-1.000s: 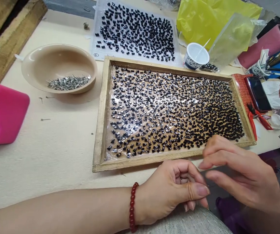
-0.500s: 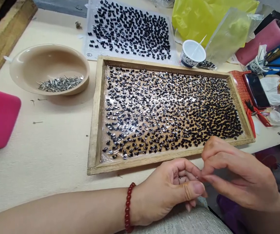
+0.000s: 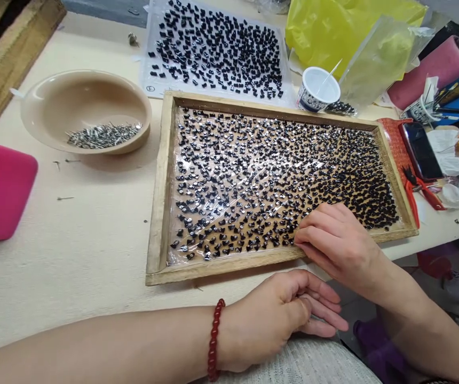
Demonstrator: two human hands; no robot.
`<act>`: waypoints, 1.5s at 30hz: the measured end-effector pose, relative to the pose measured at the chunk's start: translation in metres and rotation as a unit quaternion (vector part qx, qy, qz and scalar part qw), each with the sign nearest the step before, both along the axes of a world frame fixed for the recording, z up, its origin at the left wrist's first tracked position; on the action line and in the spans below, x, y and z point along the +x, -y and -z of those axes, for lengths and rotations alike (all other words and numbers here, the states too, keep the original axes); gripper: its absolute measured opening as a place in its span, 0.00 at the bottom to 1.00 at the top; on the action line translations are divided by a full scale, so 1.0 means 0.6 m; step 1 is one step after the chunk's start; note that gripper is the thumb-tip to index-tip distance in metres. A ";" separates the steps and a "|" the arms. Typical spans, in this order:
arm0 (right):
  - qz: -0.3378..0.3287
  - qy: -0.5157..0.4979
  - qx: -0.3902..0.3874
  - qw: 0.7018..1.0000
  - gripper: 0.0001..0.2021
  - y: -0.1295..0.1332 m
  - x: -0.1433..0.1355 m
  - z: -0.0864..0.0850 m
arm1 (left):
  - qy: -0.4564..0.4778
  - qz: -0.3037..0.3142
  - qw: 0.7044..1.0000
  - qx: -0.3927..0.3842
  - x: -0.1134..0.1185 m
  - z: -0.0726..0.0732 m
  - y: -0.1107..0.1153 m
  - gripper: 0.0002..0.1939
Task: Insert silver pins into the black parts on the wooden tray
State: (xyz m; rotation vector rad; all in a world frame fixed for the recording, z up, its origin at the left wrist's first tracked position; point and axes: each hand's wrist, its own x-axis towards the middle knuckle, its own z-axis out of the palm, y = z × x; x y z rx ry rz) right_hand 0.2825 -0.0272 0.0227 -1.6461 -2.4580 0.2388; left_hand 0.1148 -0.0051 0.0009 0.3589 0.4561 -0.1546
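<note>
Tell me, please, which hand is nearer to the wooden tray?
Right. The right hand is over the front rim of the wooden tray, fingertips near the black pieces; the left hand is in front of that rim, outside the tray.

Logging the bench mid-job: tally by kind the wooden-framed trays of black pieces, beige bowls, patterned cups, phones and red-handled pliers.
Wooden-framed tray of black pieces: 1
Beige bowl: 1
Patterned cups: 2
Phone: 1
Red-handled pliers: 1
Total: 6

Small black pieces (image 3: 329,178), thickly scattered, inside wooden-framed tray (image 3: 160,202)
</note>
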 end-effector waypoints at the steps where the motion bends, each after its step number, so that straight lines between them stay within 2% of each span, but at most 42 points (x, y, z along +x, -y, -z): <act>1: -0.002 0.004 -0.001 1.000 0.07 0.000 0.000 0.000 | 0.000 0.004 1.000 -0.003 0.000 0.000 0.000 0.10; 8: -0.020 0.027 -0.012 0.999 0.08 -0.002 0.002 -0.001 | 0.013 0.021 1.000 0.020 -0.002 0.006 0.006 0.12; 12: -0.026 0.032 -0.011 0.999 0.08 -0.002 0.004 -0.001 | 0.034 0.015 0.999 -0.010 -0.004 0.015 0.013 0.12; 16: -0.032 0.029 -0.014 0.999 0.07 0.000 0.006 -0.002 | 0.069 0.036 0.996 -0.039 -0.006 0.024 0.016 0.17; 19: -0.020 0.025 -0.004 0.999 0.06 0.005 0.006 -0.011 | 0.083 0.060 0.995 0.015 -0.008 0.022 0.010 0.20; 21: -0.001 0.005 0.007 1.000 0.04 0.012 0.005 -0.021 | 0.084 0.040 0.993 0.072 -0.009 0.017 0.005 0.23; 24: 0.031 -0.063 0.021 0.997 0.04 0.025 0.004 -0.035 | 0.069 -0.029 0.990 0.119 -0.007 0.008 -0.001 0.21; 28: 0.084 -0.131 0.053 0.986 0.08 0.046 0.007 -0.038 | 0.071 -0.060 0.990 0.105 -0.005 0.008 0.002 0.14; 32: 0.115 -0.182 0.065 0.974 0.11 0.067 0.011 -0.033 | 0.083 -0.063 0.993 0.064 -0.003 0.019 0.013 0.13; 37: 0.067 -0.242 0.045 0.967 0.04 0.083 0.004 -0.043 | 0.073 -0.053 0.996 0.027 -0.007 0.013 0.010 0.17; 41: 0.012 -0.215 0.033 0.976 0.14 0.083 -0.009 -0.054 | 0.043 -0.081 0.995 0.051 -0.011 -0.003 -0.002 0.14; 45: -0.018 -0.191 0.049 0.980 0.12 0.076 -0.018 -0.057 | 0.036 -0.095 0.995 0.016 -0.009 -0.005 -0.003 0.14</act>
